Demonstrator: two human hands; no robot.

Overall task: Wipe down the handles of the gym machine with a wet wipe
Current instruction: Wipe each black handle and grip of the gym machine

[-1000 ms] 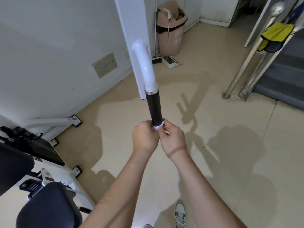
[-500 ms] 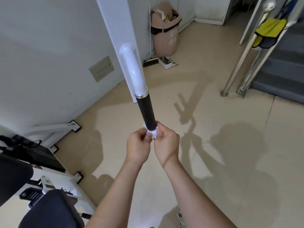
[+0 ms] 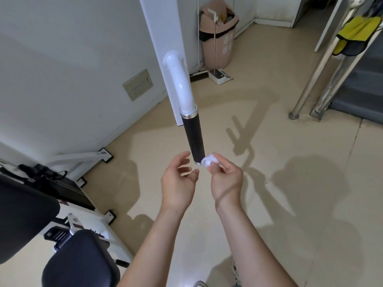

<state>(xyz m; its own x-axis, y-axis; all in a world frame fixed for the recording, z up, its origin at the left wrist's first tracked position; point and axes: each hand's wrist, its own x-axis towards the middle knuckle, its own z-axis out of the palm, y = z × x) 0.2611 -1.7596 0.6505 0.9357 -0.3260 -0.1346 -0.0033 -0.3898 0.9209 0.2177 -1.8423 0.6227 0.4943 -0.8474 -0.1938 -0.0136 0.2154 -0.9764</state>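
A gym machine handle [image 3: 193, 139] with a black grip hangs from a curved white tube [image 3: 179, 83] on a white upright. My right hand [image 3: 224, 178] pinches a crumpled white wet wipe [image 3: 209, 160] just right of the grip's lower end, touching or nearly touching it. Just below and left of the grip's end, my left hand [image 3: 178, 181] is held with relaxed, spread fingers and holds nothing.
A black padded seat [image 3: 78, 257] and machine frame [image 3: 78, 158] stand at the lower left. A pink bin [image 3: 217, 36] with a broom and dustpan is at the back. Metal stair rails [image 3: 317, 79] with a yellow cloth [image 3: 356, 32] rise on the right.
Both hands were pinching the wipe around the grip's lower end. Now the left hand has let go and opened, and the right hand has drawn the wipe off to the right.
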